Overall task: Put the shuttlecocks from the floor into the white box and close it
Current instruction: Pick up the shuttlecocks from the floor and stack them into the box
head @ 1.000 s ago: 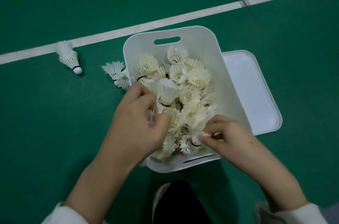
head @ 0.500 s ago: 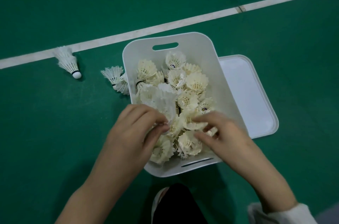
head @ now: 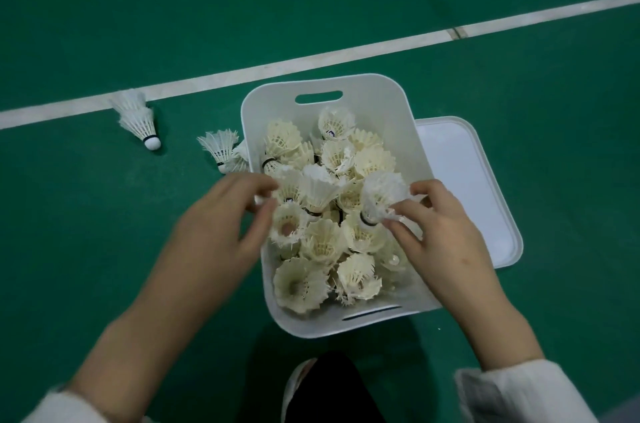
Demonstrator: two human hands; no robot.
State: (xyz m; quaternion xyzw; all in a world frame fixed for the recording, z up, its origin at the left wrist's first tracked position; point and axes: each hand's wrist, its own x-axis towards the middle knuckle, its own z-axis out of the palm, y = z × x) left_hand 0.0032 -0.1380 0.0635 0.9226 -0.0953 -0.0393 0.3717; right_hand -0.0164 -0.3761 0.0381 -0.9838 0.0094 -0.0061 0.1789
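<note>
- The green floor (head: pixel 104 249) fills the view, and a white line (head: pixel 311 62) runs across it at a slant behind everything else.
- The white box (head: pixel 363 90) stands open on the floor just this side of the line. It has a slot handle in its far wall and another in its near wall.
- The lid (head: pixel 467 180) lies flat on the floor, inside up, at the box's right side and partly tucked behind it.
- The left hand (head: pixel 214 232) reaches to the box's left rim. Its fingers are half-curled with a clear gap to the thumb, and I see nothing held in it.
- The right hand (head: pixel 450 235) is over the box's right side, with its fingertips (head: pixel 398 211) pinching a shuttlecock.
- A dark leg (head: pixel 325 391) shows at the bottom edge, below the box.
- The pile (head: pixel 322 242) of shuttlecocks fills the box, most of them skirt-up.
- The held shuttlecock (head: pixel 381 190) sits on top of the pile with its cork end down, touching its neighbours.
- Two more shuttlecocks (head: pixel 220 145) lie on the floor, just beside the box's left wall.
- One last shuttlecock (head: pixel 140 123) lies further left with its skirt on the line. It may be two nested together, I cannot tell.
</note>
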